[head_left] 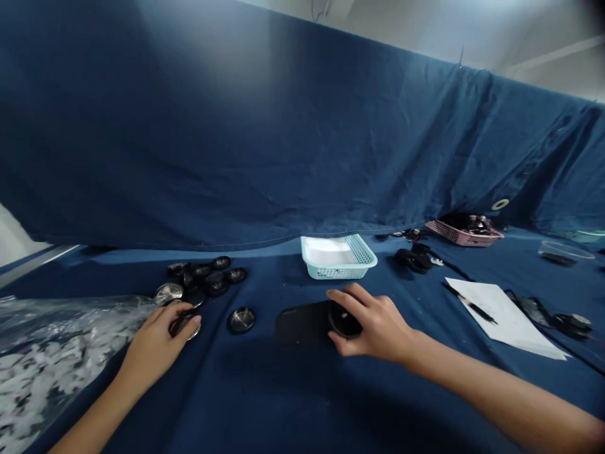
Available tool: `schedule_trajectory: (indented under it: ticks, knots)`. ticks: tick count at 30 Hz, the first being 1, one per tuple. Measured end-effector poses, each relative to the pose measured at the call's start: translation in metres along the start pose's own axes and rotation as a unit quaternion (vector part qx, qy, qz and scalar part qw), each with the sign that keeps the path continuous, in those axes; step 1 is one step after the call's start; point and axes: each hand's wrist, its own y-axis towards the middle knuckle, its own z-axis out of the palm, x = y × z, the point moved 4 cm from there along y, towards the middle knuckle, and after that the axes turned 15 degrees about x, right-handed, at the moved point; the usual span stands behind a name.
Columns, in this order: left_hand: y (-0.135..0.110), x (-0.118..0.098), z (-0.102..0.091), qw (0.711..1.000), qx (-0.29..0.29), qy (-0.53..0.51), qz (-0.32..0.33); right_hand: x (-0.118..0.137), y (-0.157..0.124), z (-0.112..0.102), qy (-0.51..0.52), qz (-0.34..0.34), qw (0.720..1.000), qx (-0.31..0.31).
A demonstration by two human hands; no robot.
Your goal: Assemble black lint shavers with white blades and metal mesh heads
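My left hand (161, 337) reaches to the near edge of a pile of round black and silver caps (208, 279), with fingers curled around one round cap (186, 325). My right hand (373, 325) is closed around a round black part (344, 320) at the right end of a flat black rectangular piece (302, 323) on the blue cloth. A single round cap (241, 319) lies between my hands.
A light blue basket (338, 256) stands behind my right hand. A clear plastic bag (51, 340) lies at left. A white sheet with a pen (503, 314), black parts (416, 258), a pink basket (460, 232) and a clear dish (564, 251) sit at right. A blue cloth wall (283, 139) hangs behind.
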Motion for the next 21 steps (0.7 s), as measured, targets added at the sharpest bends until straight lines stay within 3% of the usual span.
schedule_trajectory:
  ticks: [6, 11, 17, 21]
  knots:
    - [-0.015, -0.024, -0.008, 0.984, -0.120, 0.126, 0.030, -0.014, -0.036, 0.038, 0.015, 0.002, 0.999, 0.030]
    - [-0.012, -0.035, 0.002, 0.983, -0.091, 0.152, 0.044, -0.022, -0.059, 0.051, 0.003, -0.045, 0.999, 0.003]
    - [-0.017, -0.043, 0.002, 0.970, -0.109, 0.205, 0.067, -0.020, -0.061, 0.046, -0.005, -0.066, 0.997, -0.026]
    - [-0.029, -0.072, 0.004, 0.959, -0.126, 0.194, 0.164, -0.015, -0.062, 0.042, 0.003, -0.047, 0.999, -0.020]
